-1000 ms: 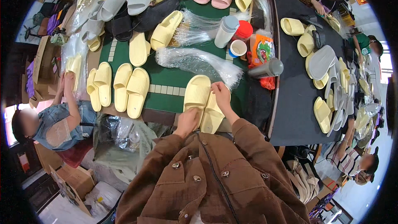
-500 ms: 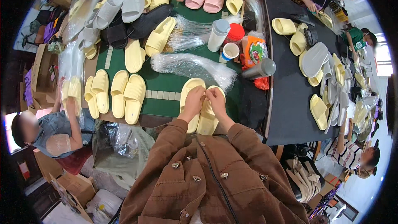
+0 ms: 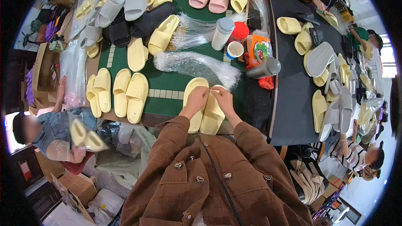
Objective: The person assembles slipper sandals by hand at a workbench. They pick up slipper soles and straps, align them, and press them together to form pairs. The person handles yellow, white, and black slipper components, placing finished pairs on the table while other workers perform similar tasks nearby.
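A pair of pale yellow slides stands side by side at the table's near edge, in front of me. My left hand (image 3: 196,100) lies over the strap of the left slide (image 3: 193,119), fingers pinched at its inner edge. Over the right slide (image 3: 211,121), my right hand (image 3: 224,101) has its fingertips pinched at the inner side of the strap. A small gap parts the two hands; whatever the fingertips hold is too fine to make out. Just beyond lies a bundle of clear plastic strands (image 3: 194,65).
Two yellow pairs (image 3: 130,95) stand to the left. Farther back are a grey-lidded bottle (image 3: 222,33), a paper cup (image 3: 235,50), a red-lidded jar (image 3: 239,31) and a grey tumbler (image 3: 264,68). A black table (image 3: 289,113) with more slides adjoins at right. Co-workers sit around.
My hands have drawn slightly apart over the same slides. The co-worker at left has brought a bagged yellow pair off the table toward their lap. A hand across the table has reached the pink slides.
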